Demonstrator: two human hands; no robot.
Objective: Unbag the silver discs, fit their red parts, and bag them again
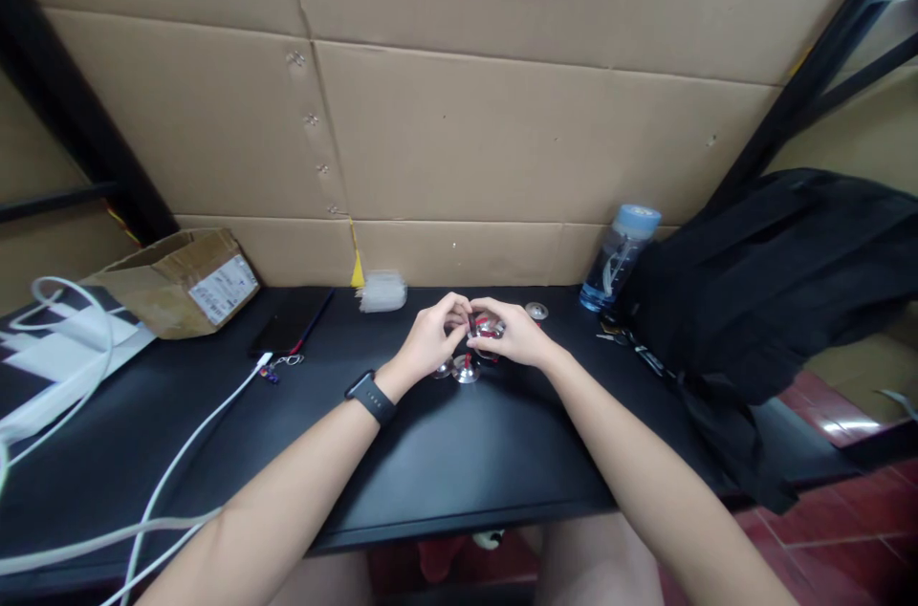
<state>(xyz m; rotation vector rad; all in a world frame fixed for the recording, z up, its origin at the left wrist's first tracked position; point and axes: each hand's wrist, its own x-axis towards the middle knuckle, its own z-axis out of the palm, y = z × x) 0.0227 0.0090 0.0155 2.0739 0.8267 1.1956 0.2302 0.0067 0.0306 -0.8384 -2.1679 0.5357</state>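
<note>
Both of my hands meet over the middle of the black table [473, 463]. My left hand [436, 335], with a dark watch on its wrist, pinches the edge of a small shiny disc-like piece. My right hand [511, 335] has its fingers closed around the other side of that piece. Between the hands, partly hidden by the fingers, are shiny metal discs with red parts [490, 329]. A metal disc with a red top [466, 370] lies on the table just below the fingertips. Another metal disc [536, 310] sits behind my right hand.
A cardboard box [179, 286], a dark phone [291, 321] and white cables [179, 453] are at the left. A stack of clear plastic bags [382, 292] lies by the cardboard wall. At the right are a blue-capped bottle [618, 257], keys [613, 335] and a black backpack [775, 281].
</note>
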